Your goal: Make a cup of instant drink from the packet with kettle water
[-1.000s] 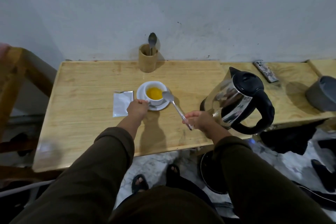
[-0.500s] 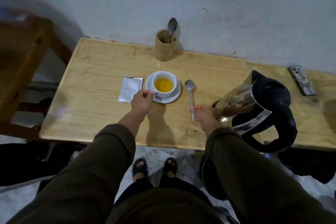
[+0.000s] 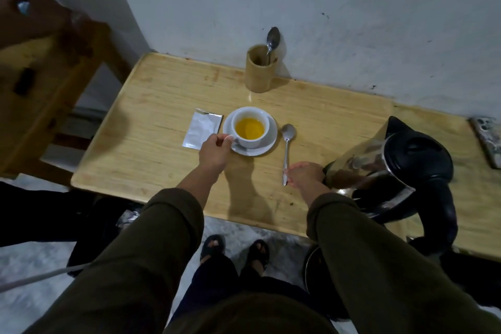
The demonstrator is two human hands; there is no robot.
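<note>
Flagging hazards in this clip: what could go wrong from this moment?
The left hand pinches the handle of the full cup; a jerk could slop the yellow drink onto the saucer. The right hand, at the spoon handle's end, sits right beside the kettle, possibly hot.

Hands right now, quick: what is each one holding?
Left hand: closed on the cup handle.
Right hand: at the spoon handle's end on the table; grip cannot be told.
</note>
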